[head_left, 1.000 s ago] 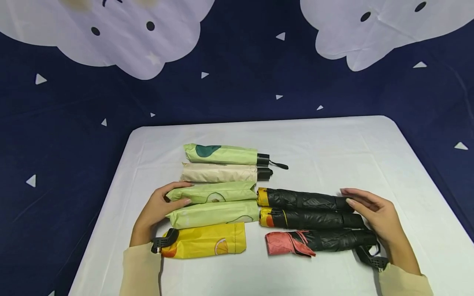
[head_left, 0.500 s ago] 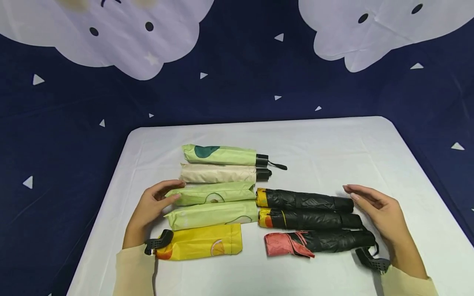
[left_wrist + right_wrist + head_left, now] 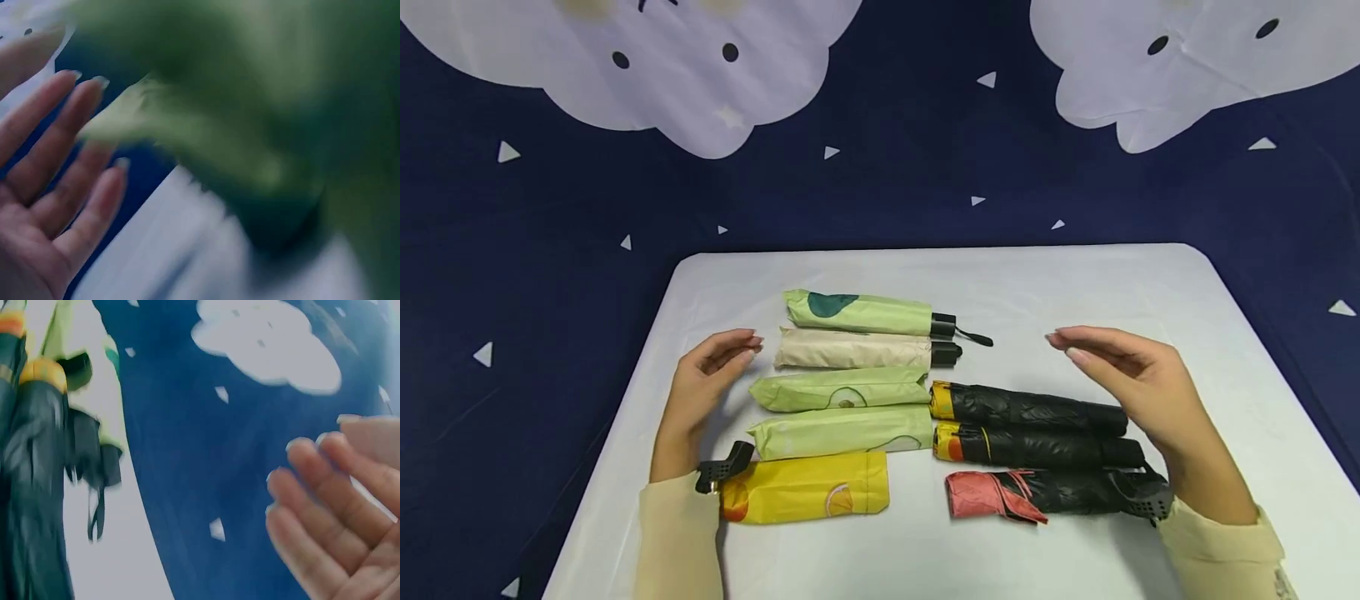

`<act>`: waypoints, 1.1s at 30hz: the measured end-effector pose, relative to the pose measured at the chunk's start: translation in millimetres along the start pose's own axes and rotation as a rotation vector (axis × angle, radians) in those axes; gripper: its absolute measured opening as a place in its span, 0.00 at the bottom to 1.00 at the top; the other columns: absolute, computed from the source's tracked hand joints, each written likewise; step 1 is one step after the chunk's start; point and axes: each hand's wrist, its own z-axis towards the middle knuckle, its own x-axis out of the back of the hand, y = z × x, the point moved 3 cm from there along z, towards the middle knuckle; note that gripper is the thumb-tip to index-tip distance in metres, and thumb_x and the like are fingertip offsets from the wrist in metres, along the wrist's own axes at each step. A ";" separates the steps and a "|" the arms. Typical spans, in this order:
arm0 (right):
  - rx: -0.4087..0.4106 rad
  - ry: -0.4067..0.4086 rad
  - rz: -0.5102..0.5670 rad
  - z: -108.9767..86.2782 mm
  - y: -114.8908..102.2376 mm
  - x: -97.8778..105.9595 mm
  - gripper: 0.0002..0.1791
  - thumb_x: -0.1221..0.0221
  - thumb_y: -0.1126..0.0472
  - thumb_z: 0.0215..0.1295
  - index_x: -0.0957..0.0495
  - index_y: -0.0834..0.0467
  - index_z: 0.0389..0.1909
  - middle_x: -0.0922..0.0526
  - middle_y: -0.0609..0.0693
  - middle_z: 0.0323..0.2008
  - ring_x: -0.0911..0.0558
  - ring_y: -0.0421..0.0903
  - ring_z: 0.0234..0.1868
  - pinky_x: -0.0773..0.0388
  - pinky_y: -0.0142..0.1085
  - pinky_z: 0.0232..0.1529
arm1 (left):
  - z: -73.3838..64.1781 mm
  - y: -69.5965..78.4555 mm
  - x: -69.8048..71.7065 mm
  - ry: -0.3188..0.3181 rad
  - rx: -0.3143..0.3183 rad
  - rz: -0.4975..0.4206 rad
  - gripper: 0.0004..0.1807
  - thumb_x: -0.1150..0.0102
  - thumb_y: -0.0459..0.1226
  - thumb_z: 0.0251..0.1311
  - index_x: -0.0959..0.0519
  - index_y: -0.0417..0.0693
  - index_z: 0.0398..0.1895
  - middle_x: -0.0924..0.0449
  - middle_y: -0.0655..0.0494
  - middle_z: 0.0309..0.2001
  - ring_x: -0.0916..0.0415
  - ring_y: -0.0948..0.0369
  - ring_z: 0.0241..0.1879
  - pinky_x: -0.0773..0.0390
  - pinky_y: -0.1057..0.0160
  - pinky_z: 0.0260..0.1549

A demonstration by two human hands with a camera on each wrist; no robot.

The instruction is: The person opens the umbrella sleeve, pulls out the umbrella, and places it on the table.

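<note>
My left hand hovers off the left ends of the beige folded umbrella and the upper green avocado-print umbrella sleeve. Its fingers are relaxed and hold nothing; a blurred green shape fills much of the left wrist view. On the other side my right hand is raised beyond the handle end of the upper black umbrella, fingers loosely extended with nothing in them. Below that lie a second black umbrella with a yellow edge and a black one with a pink edge.
At the top of the left column is a green umbrella with a black handle and strap. A second green sleeve and a yellow orange-print sleeve lie lower. Everything rests on a white table before a dark blue cloth.
Both hands have lifted away: the left from the upper green sleeve, the right from the upper black umbrella's end. Both have moved toward the table's far side. The umbrellas and sleeves stay in their rows.
</note>
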 end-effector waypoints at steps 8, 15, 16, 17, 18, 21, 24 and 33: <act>0.082 -0.169 -0.401 49.1 -4.0 -61.4 0.14 0.35 0.60 0.71 0.15 0.49 0.55 0.14 0.40 0.54 0.17 0.40 0.56 0.20 0.36 0.56 | 20.3 -9.8 -38.1 0.125 0.012 -0.006 0.18 0.37 0.27 0.67 0.22 0.30 0.58 0.17 0.48 0.51 0.21 0.53 0.53 0.21 0.64 0.53; -0.048 -0.218 -0.473 81.8 47.5 -79.7 0.15 0.33 0.56 0.69 0.15 0.51 0.55 0.14 0.46 0.53 0.16 0.48 0.54 0.18 0.48 0.54 | 20.6 -6.2 -31.4 0.067 0.106 0.220 0.25 0.33 0.37 0.68 0.24 0.38 0.66 0.26 0.47 0.66 0.34 0.52 0.69 0.35 0.49 0.69; -0.076 -0.229 -0.465 83.5 54.9 -81.4 0.16 0.33 0.56 0.70 0.15 0.52 0.56 0.14 0.47 0.53 0.16 0.48 0.54 0.18 0.48 0.54 | 19.7 -5.7 -27.1 0.058 0.136 0.234 0.27 0.33 0.39 0.68 0.25 0.38 0.67 0.26 0.47 0.67 0.34 0.51 0.69 0.35 0.51 0.69; -0.104 -0.238 -0.453 84.9 62.0 -83.0 0.17 0.33 0.55 0.70 0.15 0.53 0.57 0.14 0.47 0.53 0.16 0.48 0.54 0.18 0.48 0.54 | 18.7 -5.5 -22.4 0.049 0.170 0.245 0.28 0.34 0.41 0.69 0.25 0.39 0.68 0.27 0.47 0.67 0.33 0.52 0.69 0.33 0.54 0.68; -0.130 -0.246 -0.439 86.0 67.9 -84.7 0.17 0.33 0.55 0.70 0.15 0.54 0.57 0.14 0.47 0.52 0.16 0.48 0.53 0.18 0.47 0.54 | 17.6 -5.8 -17.8 0.037 0.201 0.254 0.29 0.34 0.42 0.69 0.26 0.40 0.69 0.27 0.47 0.68 0.32 0.52 0.68 0.32 0.58 0.66; -0.194 -0.269 -0.399 86.8 85.7 -89.3 0.20 0.33 0.53 0.69 0.16 0.56 0.58 0.14 0.48 0.52 0.15 0.47 0.52 0.17 0.47 0.51 | 15.6 -10.8 -7.1 -0.008 0.282 0.264 0.29 0.37 0.43 0.71 0.28 0.41 0.71 0.29 0.44 0.70 0.30 0.53 0.66 0.28 0.70 0.59; -0.234 -0.271 -0.369 85.3 98.0 -91.1 0.21 0.31 0.52 0.67 0.16 0.56 0.57 0.13 0.48 0.51 0.15 0.47 0.49 0.17 0.46 0.48 | 16.0 -18.2 -5.0 -0.073 0.307 0.261 0.30 0.38 0.40 0.72 0.31 0.39 0.73 0.31 0.42 0.71 0.30 0.51 0.67 0.28 0.75 0.56; -0.262 -0.335 -0.317 79.6 120.7 -94.1 0.22 0.29 0.53 0.64 0.16 0.50 0.59 0.17 0.49 0.58 0.17 0.49 0.56 0.18 0.46 0.55 | 22.0 -38.8 -19.5 -0.183 0.290 0.230 0.33 0.34 0.36 0.69 0.32 0.44 0.75 0.32 0.43 0.71 0.35 0.48 0.70 0.30 0.61 0.66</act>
